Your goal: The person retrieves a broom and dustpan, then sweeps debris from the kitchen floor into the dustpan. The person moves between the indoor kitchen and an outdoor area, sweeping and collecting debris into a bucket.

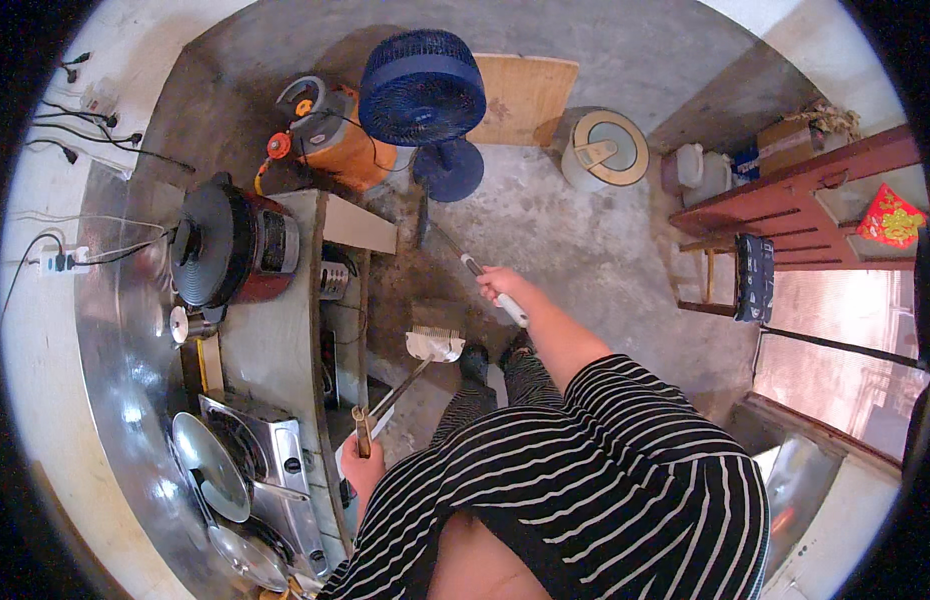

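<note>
My right hand (499,283) is closed around the grip of a long-handled broom (450,241). The broom's dark head reaches the concrete floor beside the round base of a blue fan (422,88). In my left hand (362,459), low at the left, is the upper end of a dustpan's long handle (399,390). The dustpan (435,345), pale with a comb-toothed edge, is down at the floor just ahead of my feet. A gap of floor separates the broom head from the dustpan.
At left, a counter (266,345) bears an electric pressure cooker (236,247) and a gas stove (285,450) with pans. An orange gas cylinder (352,154), a wooden board (521,97) and a lidded bucket (606,150) stand ahead. A stool (709,277) and a reddish door (795,217) are at right.
</note>
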